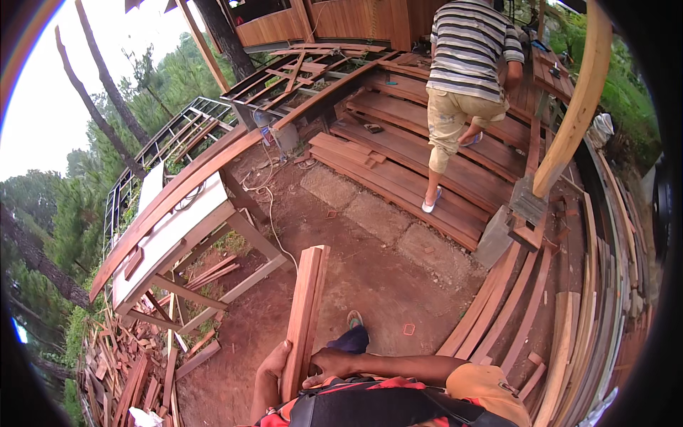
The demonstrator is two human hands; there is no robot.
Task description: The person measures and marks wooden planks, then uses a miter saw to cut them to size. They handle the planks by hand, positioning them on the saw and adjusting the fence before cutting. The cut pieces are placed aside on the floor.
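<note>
Two or so reddish-brown wooden boards [306, 306], lying face to face, stand up in front of my body, tilted slightly right at the top. My left hand [274, 361] is wrapped round their lower left side. From the right, my right hand [329, 364] closes on the same boards low down, its fingers partly hidden. My right forearm crosses in front of my chest. One of my feet [355, 319] shows on the packed earth beyond the boards.
A person [466, 78] in a striped shirt climbs the wooden steps [427, 167] ahead. At left stands a workbench [167, 228] bearing a long plank, with scrap wood [128, 370] below. Long boards [569, 320] lie along the right, by a post [576, 99]. A cord [270, 206] crosses the ground.
</note>
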